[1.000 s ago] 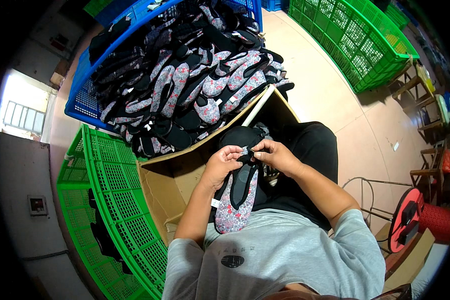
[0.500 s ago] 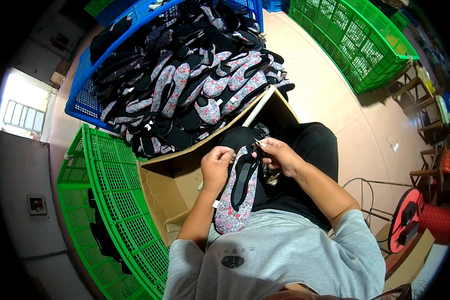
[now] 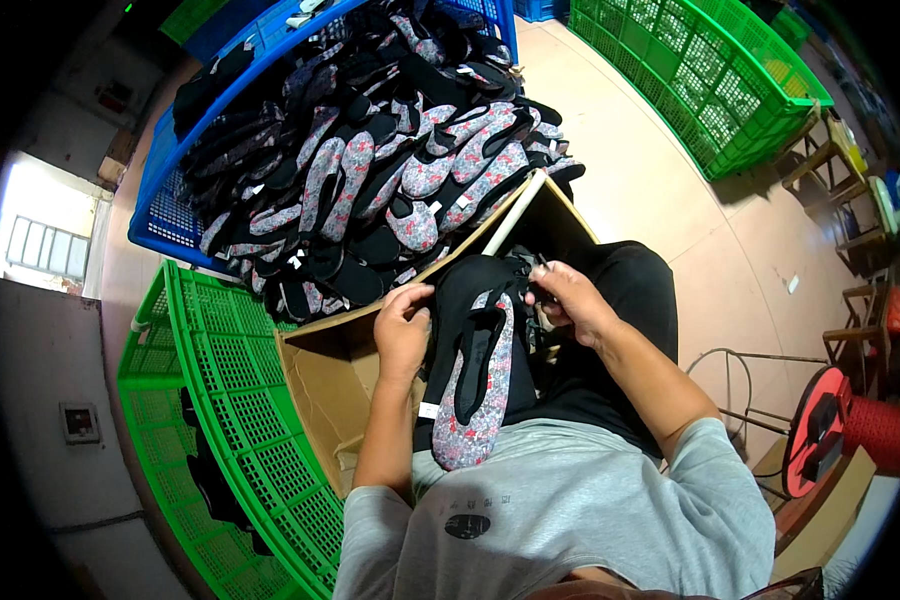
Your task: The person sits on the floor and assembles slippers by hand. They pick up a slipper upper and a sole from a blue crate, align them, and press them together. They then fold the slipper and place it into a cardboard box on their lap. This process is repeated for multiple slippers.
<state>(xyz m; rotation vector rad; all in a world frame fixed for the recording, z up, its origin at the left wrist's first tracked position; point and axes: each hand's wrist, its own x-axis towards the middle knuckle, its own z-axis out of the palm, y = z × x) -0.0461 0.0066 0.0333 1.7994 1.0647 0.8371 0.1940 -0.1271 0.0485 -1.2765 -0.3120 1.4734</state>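
A floral fabric slip-on shoe (image 3: 480,430), grey and red with a black lining, lies on my lap with its heel toward me or its toe, I cannot tell which. A small white tag (image 3: 428,410) sticks out from its left side. My left hand (image 3: 403,330) is apart from the shoe, over my left knee, its fingers loosely bent with a gap at the thumb and nothing in them. Just right of the shoe's far end, my right hand (image 3: 578,305) is closed in a pinch. Something small and dark shows at its fingertips, too little to name.
An open cardboard box (image 3: 340,375) stands before my knees, a pale bar (image 3: 515,212) across it. Behind it, a blue crate (image 3: 160,205) overflows with similar shoes (image 3: 410,222). Green crates (image 3: 250,400) stand at left and far right. A red round-topped stool (image 3: 810,430) is at right.
My left hand has let go of the shoe and moved left. The right hand has shifted slightly right, off the shoe's far end. The shoe now rests on my lap.
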